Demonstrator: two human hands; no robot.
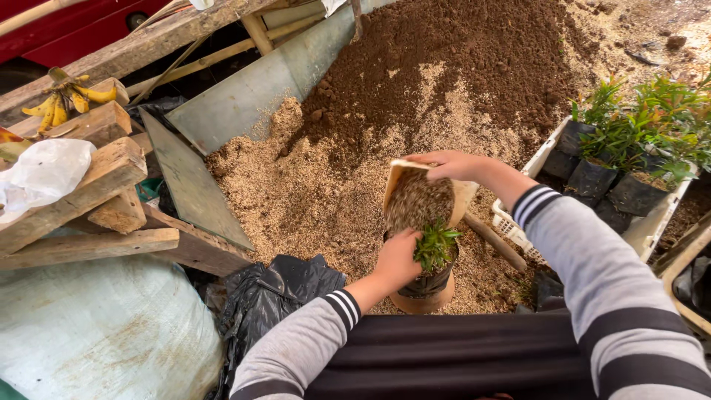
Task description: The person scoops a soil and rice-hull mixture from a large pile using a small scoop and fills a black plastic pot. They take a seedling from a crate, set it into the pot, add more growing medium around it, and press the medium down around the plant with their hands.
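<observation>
Fingers [444, 164] curled on scoop [418, 196] (tilted), left hand [396, 259] gripping pot [429, 280]

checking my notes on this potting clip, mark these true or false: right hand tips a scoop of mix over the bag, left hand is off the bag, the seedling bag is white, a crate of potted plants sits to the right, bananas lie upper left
1. The right hand tips a tan scoop of husk mix over the seedling bag. True.
2. The left hand is off the bag. False: it rests on the bag's rim beside the seedling.
3. The seedling bag is white. False: it is black.
4. A white crate of potted plants sits to the right. True.
5. Bananas lie upper left. True, on the wooden planks.
</observation>
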